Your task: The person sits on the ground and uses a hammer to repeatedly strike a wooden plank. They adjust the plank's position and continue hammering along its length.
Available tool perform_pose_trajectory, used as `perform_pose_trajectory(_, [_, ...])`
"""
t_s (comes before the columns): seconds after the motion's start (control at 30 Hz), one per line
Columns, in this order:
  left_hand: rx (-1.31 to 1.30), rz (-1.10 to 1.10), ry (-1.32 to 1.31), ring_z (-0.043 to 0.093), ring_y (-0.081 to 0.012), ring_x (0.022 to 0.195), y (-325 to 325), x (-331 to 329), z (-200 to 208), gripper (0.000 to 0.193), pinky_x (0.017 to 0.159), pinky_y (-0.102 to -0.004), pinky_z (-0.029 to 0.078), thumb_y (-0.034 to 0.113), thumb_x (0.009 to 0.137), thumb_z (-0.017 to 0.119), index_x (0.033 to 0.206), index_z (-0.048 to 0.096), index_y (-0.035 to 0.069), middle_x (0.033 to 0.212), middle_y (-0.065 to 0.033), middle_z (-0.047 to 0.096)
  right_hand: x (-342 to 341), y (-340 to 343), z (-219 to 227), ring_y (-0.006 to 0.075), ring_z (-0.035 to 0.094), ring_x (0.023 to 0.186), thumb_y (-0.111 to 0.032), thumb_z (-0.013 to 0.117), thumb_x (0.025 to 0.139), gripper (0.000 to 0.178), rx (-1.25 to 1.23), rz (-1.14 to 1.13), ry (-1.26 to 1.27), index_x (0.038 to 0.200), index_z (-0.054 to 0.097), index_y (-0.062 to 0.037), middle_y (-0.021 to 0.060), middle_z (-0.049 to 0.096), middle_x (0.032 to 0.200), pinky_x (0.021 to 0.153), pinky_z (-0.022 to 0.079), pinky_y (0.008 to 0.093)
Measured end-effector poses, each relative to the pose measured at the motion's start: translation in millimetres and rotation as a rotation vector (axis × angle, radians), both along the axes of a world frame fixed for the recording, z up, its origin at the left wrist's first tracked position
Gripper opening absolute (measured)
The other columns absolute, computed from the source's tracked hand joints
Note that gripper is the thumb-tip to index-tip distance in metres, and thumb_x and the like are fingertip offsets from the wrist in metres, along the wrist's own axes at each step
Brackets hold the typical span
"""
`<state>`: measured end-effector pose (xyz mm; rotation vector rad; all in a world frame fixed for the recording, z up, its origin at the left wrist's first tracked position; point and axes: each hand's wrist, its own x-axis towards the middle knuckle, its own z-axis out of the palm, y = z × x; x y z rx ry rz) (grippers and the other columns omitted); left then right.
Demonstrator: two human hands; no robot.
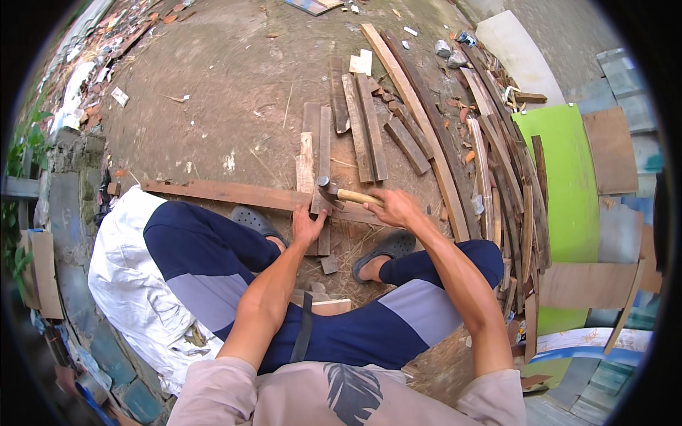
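A hammer (353, 196) with a pale wooden handle and a dark metal head lies over the spot where two pieces of wood cross. My right hand (395, 208) is closed round its handle, at the end away from the head. Just left of the head, my left hand (307, 227) grips a narrow wooden strip (325, 142) at the crossing, thumb and fingers bent. Under that strip a long reddish-brown plank (220, 193) runs crosswise in front of my feet. Whether a nail stands under the hammer head is too small to tell.
Several loose wooden strips (362, 128) lie ahead, and long battens (426, 135) curve along the right beside a green panel (561, 192). A white sack (124, 270) is by my left leg, next to a block wall (67, 213). Rubble (89, 78) is scattered at far left.
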<state>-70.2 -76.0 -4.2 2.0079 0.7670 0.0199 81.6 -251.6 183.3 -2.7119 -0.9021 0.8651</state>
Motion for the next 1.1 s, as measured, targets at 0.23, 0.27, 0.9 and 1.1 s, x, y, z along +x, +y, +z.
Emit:
perform_pose_trajectory(0.23, [0.141,-0.082,0.148,0.045,-0.0410,0.126,-10,4,23,0.081,0.105,-0.0469,0.041,0.043,0.078,0.076,0.138,0.045,-0.003,0.132,-0.0239,0.047,16,-22,-49,0.0387,0.068,0.093,-0.051,0.065,0.088,0.048,0.145,-0.018,0.039,0.117,0.070,-0.0130,0.0193,0.072,0.098,0.081,0.053,0.0460])
perform_pose_trajectory(0.27, [0.124,-0.061,0.122,0.045,-0.0409,0.126,-11,5,22,0.082,0.104,-0.0470,0.041,0.041,0.077,0.077,0.137,0.045,-0.004,0.131,-0.0238,0.046,17,-26,-53,0.0374,0.069,0.092,-0.051,0.066,0.088,0.049,0.186,-0.030,0.050,0.117,0.070,-0.0128,0.0189,0.072,0.098,0.080,0.053,0.0445])
perform_pose_trajectory(0.9, [0.196,0.006,-0.007,0.045,-0.0420,0.120,-12,-5,3,0.077,0.103,-0.0481,0.040,0.039,0.075,0.079,0.127,0.047,-0.007,0.124,-0.0249,0.046,7,-34,-65,0.0372,0.070,0.089,-0.055,0.069,0.083,0.052,0.237,-0.111,0.056,0.113,0.073,-0.0133,0.0182,0.073,0.095,0.079,0.055,0.0446])
perform_pose_trajectory(1.1, [0.212,-0.004,-0.043,0.046,-0.0423,0.118,-12,-8,1,0.075,0.102,-0.0483,0.040,0.038,0.076,0.079,0.127,0.047,-0.006,0.122,-0.0248,0.047,0,-32,-65,0.0355,0.070,0.075,-0.054,0.070,0.085,0.048,0.257,-0.049,-0.059,0.111,0.074,-0.0138,0.0193,0.072,0.082,0.069,0.054,0.0419])
